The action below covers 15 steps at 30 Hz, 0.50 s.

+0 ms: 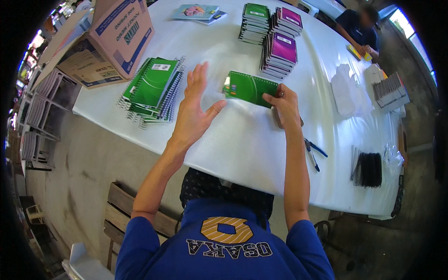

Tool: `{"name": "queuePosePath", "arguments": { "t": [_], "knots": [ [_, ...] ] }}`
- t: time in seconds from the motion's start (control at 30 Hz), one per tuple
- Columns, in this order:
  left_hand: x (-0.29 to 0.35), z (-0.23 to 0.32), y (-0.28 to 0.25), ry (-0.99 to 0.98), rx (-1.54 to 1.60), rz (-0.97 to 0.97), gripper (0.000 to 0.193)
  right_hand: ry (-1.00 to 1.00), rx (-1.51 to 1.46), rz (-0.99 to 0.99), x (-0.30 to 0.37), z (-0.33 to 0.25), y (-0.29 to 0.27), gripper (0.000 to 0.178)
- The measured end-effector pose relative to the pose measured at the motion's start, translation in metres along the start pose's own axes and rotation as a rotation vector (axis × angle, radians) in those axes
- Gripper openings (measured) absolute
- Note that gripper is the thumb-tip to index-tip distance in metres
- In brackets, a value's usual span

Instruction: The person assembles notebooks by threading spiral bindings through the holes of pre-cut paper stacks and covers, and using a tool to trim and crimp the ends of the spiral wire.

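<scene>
My right hand (285,103) grips one end of a small green spiral notebook (249,88), which lies level just above or on the white table; I cannot tell which. To its left my left hand (196,105) is raised with fingers stretched and thumb apart, holding nothing. Beyond that hand sits a messy pile of green spiral notebooks (154,84), their wire coils sticking out at the sides. Farther back stand neat stacks of green notebooks (255,21) and purple notebooks (281,46). Pliers with dark blue handles (313,151) lie to the right of my right forearm.
An opened cardboard box (112,44) stands at the back left. Flat booklets (198,13) lie at the far edge. On the right are white plastic bags (347,93), a stack of notebooks (389,91) and black wire coils (368,169). Another person (359,30) sits at the far right.
</scene>
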<state>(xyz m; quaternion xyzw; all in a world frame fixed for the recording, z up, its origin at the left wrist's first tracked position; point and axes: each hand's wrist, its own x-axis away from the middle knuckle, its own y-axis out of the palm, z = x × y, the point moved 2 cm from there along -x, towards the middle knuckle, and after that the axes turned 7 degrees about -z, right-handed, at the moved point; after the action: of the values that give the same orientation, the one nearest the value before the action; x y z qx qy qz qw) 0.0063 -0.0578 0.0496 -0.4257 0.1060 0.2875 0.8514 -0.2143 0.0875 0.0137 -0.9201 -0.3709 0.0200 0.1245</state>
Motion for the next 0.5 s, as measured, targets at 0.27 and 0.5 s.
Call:
{"name": "queuePosePath", "arguments": {
  "t": [0.27, 0.5],
  "knots": [
    [0.067, -0.002, 0.079, -0.149, 0.879, -0.288, 0.098, -0.169, -0.163, -0.169, 0.144, 0.054, 0.042, 0.026],
    [0.03, 0.068, 0.053, 0.298, -0.171, -0.229, 0.1, -0.066, -0.172, -0.172, 0.134, 0.06, 0.032, 0.024]
  ]
}}
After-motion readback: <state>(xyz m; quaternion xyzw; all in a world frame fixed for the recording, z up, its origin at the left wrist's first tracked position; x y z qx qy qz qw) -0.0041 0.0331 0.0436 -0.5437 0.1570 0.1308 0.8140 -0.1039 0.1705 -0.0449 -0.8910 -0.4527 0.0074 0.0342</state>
